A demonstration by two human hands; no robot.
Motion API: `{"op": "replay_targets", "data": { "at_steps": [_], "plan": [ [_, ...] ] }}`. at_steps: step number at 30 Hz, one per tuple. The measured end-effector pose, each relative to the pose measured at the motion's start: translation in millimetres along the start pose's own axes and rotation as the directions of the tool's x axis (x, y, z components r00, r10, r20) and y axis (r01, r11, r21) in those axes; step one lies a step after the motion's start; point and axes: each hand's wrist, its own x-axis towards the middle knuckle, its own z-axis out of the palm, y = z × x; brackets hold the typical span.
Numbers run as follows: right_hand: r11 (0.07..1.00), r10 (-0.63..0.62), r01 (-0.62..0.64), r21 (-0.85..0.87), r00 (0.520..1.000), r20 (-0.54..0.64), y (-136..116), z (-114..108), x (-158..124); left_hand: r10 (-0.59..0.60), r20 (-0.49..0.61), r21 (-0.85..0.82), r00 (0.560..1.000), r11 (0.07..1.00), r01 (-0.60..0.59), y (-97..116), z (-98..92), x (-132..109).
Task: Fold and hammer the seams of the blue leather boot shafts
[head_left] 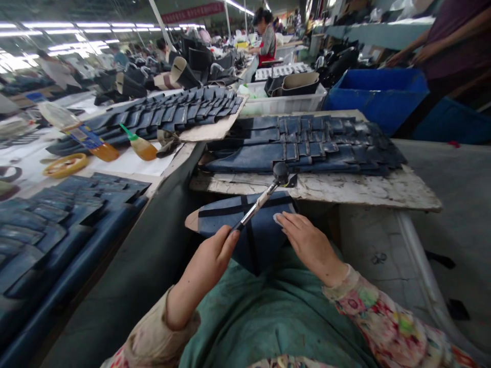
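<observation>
My left hand (213,255) is closed around the dark handle of a hammer (255,204). The hammer has a metal shaft and a round black head, which points up and away towards the board's near edge. Beneath it, over my lap, lies a blue leather shoe upper (218,217) with crossing black strips and a tan pointed tip at its left end. My right hand (309,245) lies on the right part of this upper, fingers stretched out. Something white shows at one fingertip; the thumb is not clearly seen. A green apron (268,317) covers my lap.
Overlapping blue leather pieces (307,140) lie on a worn board (364,191) ahead. More stacks (30,220) lie left. A glue bottle (143,148), a larger bottle (102,149) and a yellow ring (65,166) stand nearby. Behind are a blue bin (376,97) and people.
</observation>
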Motion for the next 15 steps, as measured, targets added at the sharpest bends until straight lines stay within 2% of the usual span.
{"op": "replay_targets", "data": {
  "at_steps": [4, 7, 9, 11, 15],
  "plan": [
    [1.000, 0.005, -0.005, 0.006, 1.000, 0.004, 1, 1, -1, -0.108, 0.023, -0.002, 0.994, 0.994, 0.108, -18, -0.3, -9],
    [1.000, -0.005, 0.005, 0.013, 1.000, -0.003, 3, 1, -1, -0.181, -0.098, -0.102, 0.979, 0.980, 0.171, -42, -10.5, -31],
    [1.000, -0.007, 0.008, 0.017, 1.000, -0.005, 3, 1, -1, -0.251, -0.203, -0.151, 0.946, 0.963, 0.223, -59, -20.8, -50],
    [1.000, -0.006, 0.006, 0.017, 1.000, -0.001, 2, 1, -1, -0.324, -0.242, -0.129, 0.915, 0.945, 0.301, -74, -30.7, -68],
    [1.000, -0.021, 0.021, 0.011, 1.000, 0.017, 1, 0, 1, -0.386, -0.216, -0.017, 0.897, 0.920, 0.391, -94, -42.4, -88]
  ]
}}
